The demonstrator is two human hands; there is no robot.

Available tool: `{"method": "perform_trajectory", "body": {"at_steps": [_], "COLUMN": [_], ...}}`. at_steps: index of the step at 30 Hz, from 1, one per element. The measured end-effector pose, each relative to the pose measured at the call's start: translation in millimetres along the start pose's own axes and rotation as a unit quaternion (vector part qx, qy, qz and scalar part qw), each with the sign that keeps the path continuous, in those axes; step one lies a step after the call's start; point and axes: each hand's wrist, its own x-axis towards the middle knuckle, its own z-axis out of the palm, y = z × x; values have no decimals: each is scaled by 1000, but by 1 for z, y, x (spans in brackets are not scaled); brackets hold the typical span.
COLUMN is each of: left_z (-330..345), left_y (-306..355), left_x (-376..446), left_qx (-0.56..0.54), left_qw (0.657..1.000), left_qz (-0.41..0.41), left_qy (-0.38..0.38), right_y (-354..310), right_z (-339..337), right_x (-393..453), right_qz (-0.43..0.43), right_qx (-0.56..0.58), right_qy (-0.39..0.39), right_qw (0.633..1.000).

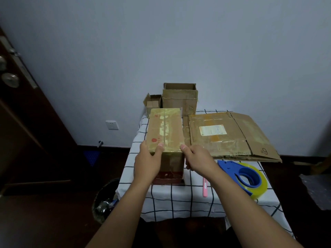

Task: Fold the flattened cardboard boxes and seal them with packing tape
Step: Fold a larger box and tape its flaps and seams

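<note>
A closed brown cardboard box (165,129) with shiny tape along its top stands on the checked tablecloth (179,197). My left hand (147,161) grips its near left corner, thumb on the top face. My right hand (198,159) holds the near right edge, thumb on the top corner. A stack of flattened cardboard boxes (231,135) lies to the right of it. A blue tape dispenser (245,175) with a yellowish tape roll lies at the table's right front.
Two open-topped boxes, a large one (180,99) and a small one (153,102), stand at the back by the wall. A pink cutter (205,187) lies near my right forearm. A bin (104,199) stands left of the table; a dark door (21,97) at far left.
</note>
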Motion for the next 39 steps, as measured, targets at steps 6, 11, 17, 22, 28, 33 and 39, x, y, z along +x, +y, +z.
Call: {"method": "perform_trajectory", "body": {"at_steps": [6, 11, 17, 22, 28, 33, 39], "left_z": [-13, -21, -35, -46, -52, -56, -52], "left_y": [14, 16, 13, 6, 5, 14, -1], "left_x": [2, 11, 2, -5, -10, -15, -6], "left_qx": [-16, -11, -160, -192, -342, -386, -336], "left_qw": [999, 997, 985, 962, 926, 913, 926], "left_qz": [-24, -37, 22, 158, 97, 50, 72], "left_qy": [-40, -61, -57, -111, -126, -125, -156], "right_y": [-13, -23, -19, -23, -11, -6, -5], "right_z": [-13, -13, -20, -28, -24, -19, -11], "right_x": [-4, -7, -15, -17, -11, -11, -11], "right_qz": [40, 32, -10, 33, 62, 69, 6], "right_qx": [24, -1, 74, 178, 241, 353, 350], "right_qy": [-71, -69, -33, -82, -88, -92, -29], "right_qw": [996, 997, 997, 980, 965, 928, 936]}}
